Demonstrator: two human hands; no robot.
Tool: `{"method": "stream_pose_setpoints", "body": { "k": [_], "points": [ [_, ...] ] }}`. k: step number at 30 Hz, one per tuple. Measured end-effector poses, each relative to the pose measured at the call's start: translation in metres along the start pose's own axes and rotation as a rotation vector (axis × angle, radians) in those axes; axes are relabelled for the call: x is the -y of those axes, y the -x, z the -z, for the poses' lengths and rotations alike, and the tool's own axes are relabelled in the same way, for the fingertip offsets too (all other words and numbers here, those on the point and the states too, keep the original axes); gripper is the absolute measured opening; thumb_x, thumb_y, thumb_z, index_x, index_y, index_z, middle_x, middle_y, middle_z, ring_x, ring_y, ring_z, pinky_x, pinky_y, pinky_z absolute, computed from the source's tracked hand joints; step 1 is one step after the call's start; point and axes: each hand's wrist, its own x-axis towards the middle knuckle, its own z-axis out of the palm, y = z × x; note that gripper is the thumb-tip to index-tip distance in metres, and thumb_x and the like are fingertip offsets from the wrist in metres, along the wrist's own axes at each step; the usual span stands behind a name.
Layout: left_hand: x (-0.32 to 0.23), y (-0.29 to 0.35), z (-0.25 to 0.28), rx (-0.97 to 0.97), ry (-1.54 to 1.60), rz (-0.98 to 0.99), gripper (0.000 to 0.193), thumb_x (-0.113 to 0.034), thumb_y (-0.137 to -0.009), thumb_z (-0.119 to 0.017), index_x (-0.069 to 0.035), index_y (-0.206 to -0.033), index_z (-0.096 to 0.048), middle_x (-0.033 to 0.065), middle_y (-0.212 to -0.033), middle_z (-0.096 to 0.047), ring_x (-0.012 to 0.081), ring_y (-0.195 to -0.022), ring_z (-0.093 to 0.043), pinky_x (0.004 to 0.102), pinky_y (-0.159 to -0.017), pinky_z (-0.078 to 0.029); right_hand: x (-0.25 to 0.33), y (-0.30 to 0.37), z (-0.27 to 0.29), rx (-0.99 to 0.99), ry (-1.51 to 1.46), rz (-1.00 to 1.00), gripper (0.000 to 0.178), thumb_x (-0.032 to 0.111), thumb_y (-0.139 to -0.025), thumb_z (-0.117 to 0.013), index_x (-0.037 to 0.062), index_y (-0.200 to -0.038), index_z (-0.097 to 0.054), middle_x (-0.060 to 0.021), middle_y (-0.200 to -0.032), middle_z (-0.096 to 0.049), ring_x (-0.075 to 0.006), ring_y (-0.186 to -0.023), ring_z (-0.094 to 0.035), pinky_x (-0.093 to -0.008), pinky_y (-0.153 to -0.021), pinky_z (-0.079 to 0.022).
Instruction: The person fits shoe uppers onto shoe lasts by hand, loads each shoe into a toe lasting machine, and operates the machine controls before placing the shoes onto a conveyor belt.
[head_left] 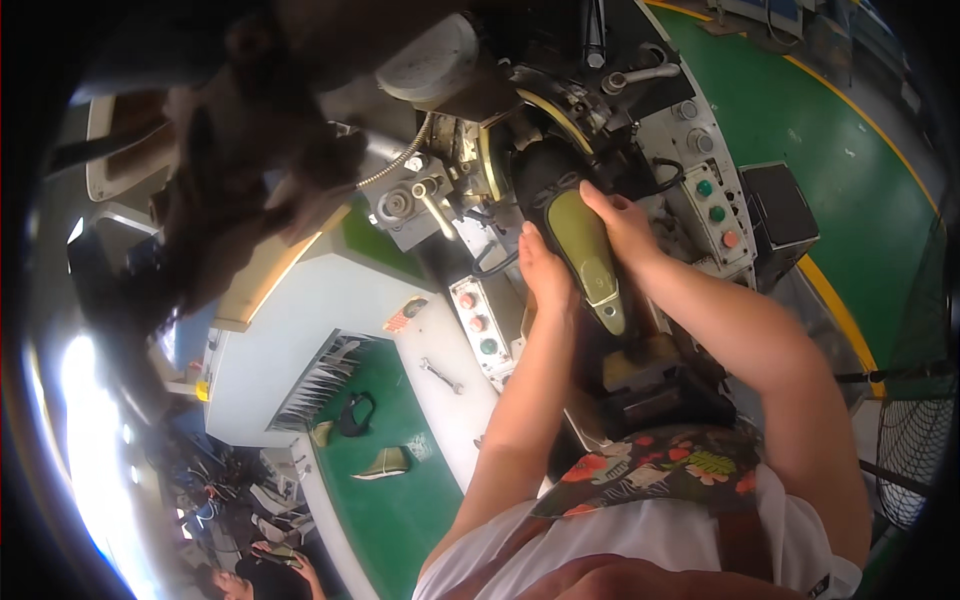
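Observation:
Sole side up, an olive-green shoe last [580,240] lies between my hands, its toe pointing into a machine. Dark upper material [548,175] surrounds the toe. A round hole shows near the narrow heel end. My left hand [546,268] grips the last's left side, thumb up and fingers mostly hidden below. On the other side, my right hand [622,228] holds it with the thumb along the edge of the green bottom. Curved yellowish bands [555,115] of the machine arch just beyond the toe.
Button boxes stand left [482,325] and right [718,213] of my hands. A wrench [441,376] lies on a white ledge. The green conveyor belt [400,510] carries another olive last [385,463] and a black upper [355,413]. At lower left, a person [265,575] holds something.

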Motion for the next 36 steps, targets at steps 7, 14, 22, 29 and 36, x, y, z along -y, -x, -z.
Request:
{"method": "stream_pose_setpoints", "body": {
  "k": [7, 14, 22, 29, 36],
  "points": [
    [0.007, -0.007, 0.01, -0.007, 0.052, -0.027, 0.036, -0.037, -0.108, -0.045, -0.003, -0.115, -0.056, 0.0092, -0.107, -0.066, 0.0181, -0.097, -0.064, 0.0301, -0.084, -0.053, -0.005, -0.006, 0.001, 0.07, 0.02, -0.106, 0.072, 0.065, -0.081, -0.072, -0.003, -0.105, -0.067, -0.0101, -0.101, -0.068, -0.0177, -0.094, -0.064, -0.029, -0.083, -0.049],
    [0.02, -0.008, 0.016, -0.076, -0.145, -0.118, 0.03, -0.028, -0.106, -0.043, -0.002, -0.105, -0.058, 0.007, -0.1, -0.064, 0.0146, -0.092, -0.06, 0.0268, -0.084, -0.048, -0.01, 0.008, -0.001, -0.057, -0.015, 0.073, 0.054, 0.051, -0.093, -0.063, -0.0017, -0.104, -0.067, -0.0092, -0.1, -0.068, -0.0177, -0.096, -0.061, -0.0302, -0.088, -0.046],
    [0.012, -0.008, 0.011, -0.089, -0.123, -0.135, 0.025, -0.019, -0.102, -0.041, -0.004, -0.088, -0.056, 0.0003, -0.084, -0.055, 0.0101, -0.078, -0.048, 0.0258, -0.073, -0.042, -0.026, -0.008, -0.001, -0.17, 0.09, 0.304, 0.03, 0.027, -0.094, -0.058, -0.0011, -0.085, -0.066, -0.0066, -0.075, -0.062, -0.0136, -0.075, -0.055, -0.0306, -0.073, -0.044],
    [0.013, -0.009, 0.009, -0.106, -0.152, -0.109, 0.026, -0.019, -0.102, -0.04, -0.003, -0.09, -0.058, 0.001, -0.084, -0.057, 0.01, -0.078, -0.05, 0.026, -0.073, -0.043, -0.028, -0.014, 0.009, -0.153, 0.255, 0.294, 0.037, 0.026, -0.094, -0.054, -0.0056, -0.104, -0.069, -0.0163, -0.095, -0.072, -0.0213, -0.092, -0.065, -0.0329, -0.084, -0.049],
    [0.017, -0.012, 0.014, -0.097, -0.084, -0.072, 0.026, -0.018, -0.102, -0.041, -0.004, -0.093, -0.061, 0.0025, -0.087, -0.062, 0.0107, -0.081, -0.054, 0.0256, -0.075, -0.044, -0.034, -0.013, 0.007, -0.194, 0.255, 0.356, 0.038, 0.026, -0.095, -0.052, -0.0066, -0.101, -0.069, -0.0159, -0.09, -0.071, -0.0215, -0.088, -0.065, -0.0337, -0.082, -0.049]
  ]
}}
